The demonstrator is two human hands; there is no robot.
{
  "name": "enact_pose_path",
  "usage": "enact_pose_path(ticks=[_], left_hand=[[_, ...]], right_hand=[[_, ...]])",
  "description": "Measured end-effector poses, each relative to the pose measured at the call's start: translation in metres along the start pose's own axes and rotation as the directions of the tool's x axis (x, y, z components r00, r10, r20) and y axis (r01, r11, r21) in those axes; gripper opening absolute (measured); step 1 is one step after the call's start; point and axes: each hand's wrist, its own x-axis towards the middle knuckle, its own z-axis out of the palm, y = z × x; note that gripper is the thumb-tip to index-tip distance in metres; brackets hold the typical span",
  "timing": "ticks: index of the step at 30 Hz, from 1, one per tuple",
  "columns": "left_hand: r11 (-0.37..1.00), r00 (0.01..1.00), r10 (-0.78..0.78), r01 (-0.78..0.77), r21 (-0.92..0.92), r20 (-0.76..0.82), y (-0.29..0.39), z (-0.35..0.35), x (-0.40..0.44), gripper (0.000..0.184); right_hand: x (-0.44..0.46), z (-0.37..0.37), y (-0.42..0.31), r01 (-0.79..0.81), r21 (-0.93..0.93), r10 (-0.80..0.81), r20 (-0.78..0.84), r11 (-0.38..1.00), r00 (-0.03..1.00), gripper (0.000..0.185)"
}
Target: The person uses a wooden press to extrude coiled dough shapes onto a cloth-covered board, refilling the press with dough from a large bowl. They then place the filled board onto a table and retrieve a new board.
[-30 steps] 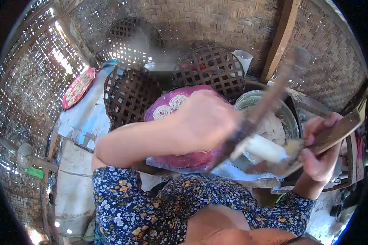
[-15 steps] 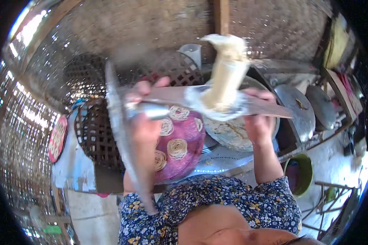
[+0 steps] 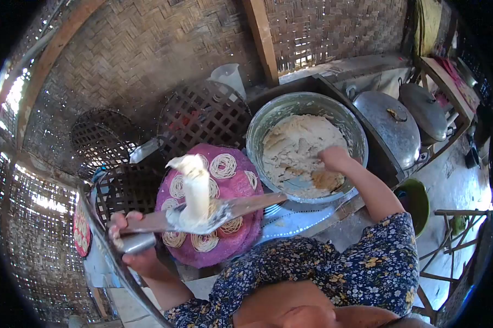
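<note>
My left hand (image 3: 134,235) is wrapped round one end of a wooden press board (image 3: 246,206) and a shiny metal cylinder (image 3: 136,242). From the middle of the board a pale roll of dough (image 3: 197,194) stands up, its top torn and folded over. A long curved strip (image 3: 107,240) runs beside this hand toward the bottom edge. My right hand (image 3: 335,158) reaches into a large metal basin (image 3: 254,117), its fingers curled into the dough mass (image 3: 298,139); the fingertips are partly hidden.
Nests of noodle strands (image 3: 223,165) lie on a round pink mat (image 3: 241,235) below the board. Dark woven baskets (image 3: 202,115) and a white plastic jug (image 3: 230,78) stand behind. Lidded metal pots (image 3: 386,126) and a green bucket (image 3: 418,213) are on the right.
My right hand has let go of the board and moved into the basin's dough. The board with its dough roll has shifted left and down, held by my left hand alone.
</note>
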Motion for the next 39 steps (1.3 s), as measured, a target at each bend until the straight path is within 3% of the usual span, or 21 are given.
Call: enact_pose_path(ticks=[5,7,10,13,16,18,22,25,27,30,31,33,34,35,36,37,38,39], left_hand=[[0.964,0.969,0.084,-0.021,0.264,-0.232,0.016,-0.013,-0.019,0.07],[0.968,0.965,0.021,0.046,0.249,-0.26,0.026,-0.019,-0.029,0.082],[0.952,0.955,0.08,0.012,0.307,-0.285,0.037,-0.018,-0.032,0.079],[0.951,0.952,0.093,0.001,0.31,-0.29,0.045,-0.022,-0.039,0.072],[0.961,0.952,0.06,0.027,0.276,-0.299,0.042,-0.029,-0.047,0.072],[0.955,0.942,0.039,0.063,0.289,-0.333,0.036,-0.018,-0.044,0.072],[0.981,0.976,-0.182,0.172,-0.092,-0.118,0.029,0.004,-0.023,0.059],[0.945,0.956,-0.272,0.286,0.158,-0.108,0.022,0.013,-0.014,0.057],[0.909,0.944,-0.331,0.319,0.269,0.002,0.009,0.015,-0.01,0.044],[0.872,0.904,-0.346,0.211,0.442,0.25,-0.028,0.022,0.005,0.035],[0.773,0.858,-0.408,0.142,0.618,0.313,-0.036,0.032,0.009,0.023],[0.838,0.829,-0.464,0.298,0.457,0.311,-0.073,0.048,0.015,0.019],[0.845,0.819,-0.527,0.476,0.244,0.227,-0.076,0.082,0.023,0.021],[0.772,0.751,-0.625,0.553,0.313,0.214,-0.062,0.105,0.037,0.037],[0.76,0.738,-0.611,0.444,0.475,0.288,-0.091,0.112,0.038,0.043],[0.723,0.715,-0.64,0.435,0.537,0.283,-0.099,0.127,0.038,0.047],[0.739,0.665,-0.647,0.424,0.524,0.374,-0.078,0.148,0.052,0.048],[0.713,0.704,-0.619,0.318,0.625,0.348,-0.086,0.156,0.047,0.049]], right_hand=[[0.06,0.039,0.0,-0.013,0.092,0.019,-0.065,0.996,0.998,0.024],[0.088,0.068,0.002,0.017,0.126,0.0,-0.137,0.992,0.991,0.021],[0.125,0.118,-0.004,0.096,0.29,-0.044,-0.179,0.952,0.983,0.02],[0.11,0.103,-0.019,0.187,0.22,-0.175,-0.073,0.957,0.982,0.027],[0.126,0.141,-0.02,0.045,0.48,-0.034,-0.032,0.876,0.999,0.035],[0.1,0.108,-0.029,0.116,0.415,-0.104,-0.052,0.902,0.993,0.039],[0.081,0.1,-0.023,0.183,0.431,-0.179,-0.05,0.883,0.983,0.048],[0.039,0.026,-0.01,0.087,0.471,-0.183,0.161,0.878,0.97,0.046],[0.016,0.001,0.015,-0.075,0.665,-0.154,0.279,0.743,0.948,0.04],[-0.02,-0.033,0.042,0.063,0.75,-0.209,0.102,0.658,0.973,0.032],[-0.031,-0.045,0.047,0.051,0.81,-0.236,0.11,0.584,0.966,0.035],[-0.052,-0.071,0.055,0.022,0.908,-0.294,0.113,0.419,0.949,0.041],[-0.062,-0.082,0.055,0.053,0.935,-0.351,0.078,0.35,0.933,0.044],[-0.072,-0.093,0.051,0.082,0.958,-0.404,0.039,0.276,0.914,0.047],[-0.081,-0.105,0.05,0.106,0.974,-0.458,-0.003,0.198,0.889,0.05],[-0.09,-0.118,0.047,0.1,0.975,-0.486,0.01,0.2,0.874,0.052],[-0.1,-0.131,0.04,0.094,0.976,-0.512,0.021,0.197,0.859,0.053],[-0.105,-0.139,0.036,0.086,0.978,-0.536,0.031,0.192,0.844,0.055]])
